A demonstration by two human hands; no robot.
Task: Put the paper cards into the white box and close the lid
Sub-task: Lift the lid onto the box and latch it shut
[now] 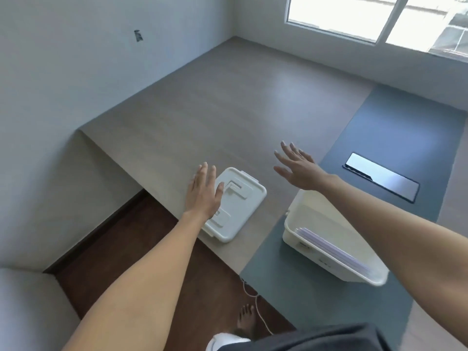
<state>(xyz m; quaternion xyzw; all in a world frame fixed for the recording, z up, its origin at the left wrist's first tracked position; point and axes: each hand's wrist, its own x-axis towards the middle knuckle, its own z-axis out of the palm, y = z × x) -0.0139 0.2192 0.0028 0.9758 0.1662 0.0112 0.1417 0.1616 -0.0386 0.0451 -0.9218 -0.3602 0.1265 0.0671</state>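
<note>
The white box (296, 233) stands open on the dark mat near the table's front edge. A stack of pale paper cards (329, 247) leans inside it. Left of the box, the white lid (240, 198) lies flat on the wooden table. My left hand (203, 192) lies over the lid's left edge with fingers spread, and I cannot tell whether it touches the lid. Beyond the box, my right hand (297, 168) hovers open and holds nothing; its forearm crosses the box's right side and hides part of it.
A dark grey-green mat (395, 138) covers the table's right part, with a shiny rectangular cable hatch (379, 176) set into it. The wooden table (202, 110) reaches back to the wall corner. Below the front edge are dark floor, a white cord (255, 307) and a bare foot (245, 320).
</note>
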